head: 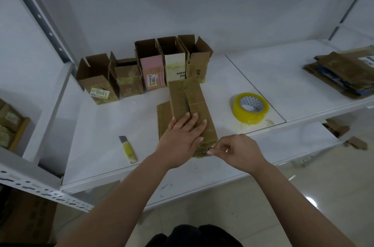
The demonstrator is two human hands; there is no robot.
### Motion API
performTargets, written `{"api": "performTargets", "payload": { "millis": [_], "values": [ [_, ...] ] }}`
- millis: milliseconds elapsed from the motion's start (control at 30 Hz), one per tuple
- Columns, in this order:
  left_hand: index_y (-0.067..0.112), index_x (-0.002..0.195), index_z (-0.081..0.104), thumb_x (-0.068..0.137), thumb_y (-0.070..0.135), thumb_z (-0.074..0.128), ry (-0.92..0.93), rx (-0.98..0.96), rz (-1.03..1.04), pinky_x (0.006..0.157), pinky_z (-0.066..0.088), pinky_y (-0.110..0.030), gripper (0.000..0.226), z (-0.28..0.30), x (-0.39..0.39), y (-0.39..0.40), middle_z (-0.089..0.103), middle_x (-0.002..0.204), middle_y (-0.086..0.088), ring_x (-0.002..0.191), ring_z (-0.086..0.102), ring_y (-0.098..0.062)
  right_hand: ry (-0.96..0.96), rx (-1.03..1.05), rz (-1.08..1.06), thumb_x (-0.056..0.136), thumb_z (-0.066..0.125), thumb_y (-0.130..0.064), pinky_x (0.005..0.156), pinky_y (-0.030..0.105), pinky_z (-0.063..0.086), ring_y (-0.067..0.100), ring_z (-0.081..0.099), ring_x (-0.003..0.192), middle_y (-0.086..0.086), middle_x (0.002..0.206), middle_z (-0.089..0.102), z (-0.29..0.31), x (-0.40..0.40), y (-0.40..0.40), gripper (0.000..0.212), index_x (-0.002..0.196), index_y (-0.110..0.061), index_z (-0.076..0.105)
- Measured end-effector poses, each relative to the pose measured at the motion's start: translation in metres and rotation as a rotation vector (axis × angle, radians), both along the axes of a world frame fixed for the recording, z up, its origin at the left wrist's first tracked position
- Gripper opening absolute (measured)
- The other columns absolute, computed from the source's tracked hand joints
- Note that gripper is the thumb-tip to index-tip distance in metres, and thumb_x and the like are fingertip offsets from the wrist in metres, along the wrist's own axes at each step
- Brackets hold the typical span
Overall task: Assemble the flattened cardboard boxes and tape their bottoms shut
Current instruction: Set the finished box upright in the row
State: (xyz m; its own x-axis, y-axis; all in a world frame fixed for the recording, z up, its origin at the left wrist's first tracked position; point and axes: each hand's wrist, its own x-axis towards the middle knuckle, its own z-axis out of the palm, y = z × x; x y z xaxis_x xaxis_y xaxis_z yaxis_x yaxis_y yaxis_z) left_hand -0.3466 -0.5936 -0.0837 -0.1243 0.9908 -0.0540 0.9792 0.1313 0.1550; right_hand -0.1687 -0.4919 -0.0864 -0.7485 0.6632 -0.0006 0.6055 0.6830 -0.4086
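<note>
On the white surface (113, 125), at far left, a perforated metal shelf upright (38, 16) rises along the wall. Right of it, a row of five assembled boxes (141, 66) stands against the back with open flaps up: a brown one labelled 0091, a lower brown one, a pink one, a white one with printed text, and a brown one at the right end. They stand touching or nearly touching one another.

Nearer the front edge, a yellow utility knife (128, 149) lies flat, blade end pointing away, apart from the hands.

At centre, the box being worked on (190, 101) lies on its side with its folded bottom flaps facing up; a seam runs along its length between the two flaps. A loose flap lies flat on the surface to its left. The left hand (182, 141) presses down on the near part of this box, palm flat, fingers spread and extended across the seam. The right hand (238, 151) is just beside the box's near right corner, thumb and forefinger pinched together on what appears to be a clear tape end; the tape itself is hard to make out.

Right of the box, a yellow tape roll (250, 108) lies flat, untouched. At far right, a stack of flattened boxes (344, 74) rests on the adjoining shelf panel.
</note>
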Motion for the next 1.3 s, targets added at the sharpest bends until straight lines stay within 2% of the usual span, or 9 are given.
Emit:
{"api": "performTargets", "payload": {
  "millis": [267,433,533,667,733,833,967,1133,1300],
  "values": [
    [0.036,0.154,0.006,0.104,0.044,0.017,-0.040,0.013,0.012,0.119,-0.008,-0.041,0.051,-0.001,0.000,-0.001,-0.001,0.163,0.006,0.149,-0.009,-0.014,0.055,-0.002,0.057,0.095,0.056,-0.041,0.070,0.032,0.053,0.019,0.067,0.076,-0.003,0.077,0.073,-0.010,-0.001,0.005,0.031,0.080,-0.020,0.073],
    [0.036,0.154,0.007,0.104,0.044,0.018,-0.057,0.021,0.005,0.118,-0.009,-0.041,0.051,0.000,0.000,-0.001,-0.001,0.163,0.007,0.149,-0.009,-0.014,0.090,-0.096,0.040,0.088,0.062,-0.052,0.066,0.030,0.054,0.008,0.064,0.066,-0.008,0.069,0.070,-0.007,0.004,0.007,0.033,0.069,-0.025,0.069],
    [0.036,0.153,0.007,0.104,0.044,0.019,-0.070,0.022,0.005,0.118,-0.009,-0.041,0.051,0.000,-0.001,-0.002,0.000,0.163,0.007,0.149,-0.009,-0.013,0.200,-0.292,0.043,0.076,0.066,-0.060,0.063,0.031,0.052,0.003,0.060,0.057,-0.015,0.061,0.066,0.000,0.011,0.012,0.036,0.062,-0.027,0.066],
    [0.036,0.153,0.009,0.104,0.043,0.019,-0.086,0.030,0.003,0.118,-0.009,-0.041,0.051,0.001,-0.001,-0.001,0.001,0.163,0.007,0.149,-0.008,-0.014,0.280,-0.366,0.017,0.089,0.069,-0.032,0.071,0.048,0.057,0.014,0.068,0.063,-0.011,0.072,0.072,-0.009,0.018,0.030,0.016,0.074,-0.026,0.072],
    [0.036,0.153,0.009,0.104,0.043,0.019,-0.100,0.029,0.001,0.118,-0.010,-0.040,0.051,0.001,-0.002,-0.001,0.001,0.163,0.007,0.149,-0.008,-0.013,0.254,-0.359,0.055,0.084,0.075,-0.024,0.072,0.048,0.057,0.014,0.068,0.066,-0.011,0.072,0.072,-0.015,0.016,0.034,0.011,0.075,-0.030,0.073],
    [0.035,0.153,0.011,0.104,0.043,0.021,-0.122,0.032,-0.005,0.118,-0.010,-0.040,0.051,0.000,-0.002,-0.001,0.002,0.163,0.006,0.149,-0.008,-0.013,0.210,-0.307,0.076,0.074,0.082,-0.036,0.063,0.038,0.054,0.006,0.060,0.057,-0.018,0.060,0.066,-0.009,0.003,0.030,0.018,0.063,-0.031,0.069],
    [0.034,0.153,0.014,0.104,0.041,0.024,-0.142,0.042,-0.003,0.117,-0.010,-0.042,0.051,0.000,-0.003,-0.001,0.006,0.163,0.006,0.149,-0.005,-0.015,0.062,-0.107,0.080,0.073,0.080,-0.045,0.049,0.025,0.030,0.006,0.044,0.047,-0.016,0.046,0.050,0.006,-0.013,0.027,0.046,0.046,-0.032,0.045],
    [0.035,0.153,0.013,0.104,0.041,0.024,-0.122,0.044,0.000,0.117,-0.010,-0.041,0.051,-0.001,-0.002,0.000,0.006,0.163,0.006,0.149,-0.004,-0.015,-0.062,-0.075,0.133,0.071,0.077,-0.056,0.051,0.025,0.035,0.006,0.047,0.051,-0.009,0.049,0.050,0.013,-0.018,0.030,0.044,0.048,-0.029,0.049],
    [0.035,0.153,0.013,0.104,0.041,0.023,-0.145,0.043,0.001,0.118,-0.009,-0.042,0.051,-0.001,-0.006,0.001,0.006,0.163,0.006,0.149,-0.004,-0.015,-0.068,-0.080,0.084,0.070,0.072,-0.064,0.059,0.031,0.048,0.013,0.064,0.064,-0.001,0.063,0.068,0.012,-0.022,0.030,0.047,0.056,-0.020,0.061]
  ]
}}
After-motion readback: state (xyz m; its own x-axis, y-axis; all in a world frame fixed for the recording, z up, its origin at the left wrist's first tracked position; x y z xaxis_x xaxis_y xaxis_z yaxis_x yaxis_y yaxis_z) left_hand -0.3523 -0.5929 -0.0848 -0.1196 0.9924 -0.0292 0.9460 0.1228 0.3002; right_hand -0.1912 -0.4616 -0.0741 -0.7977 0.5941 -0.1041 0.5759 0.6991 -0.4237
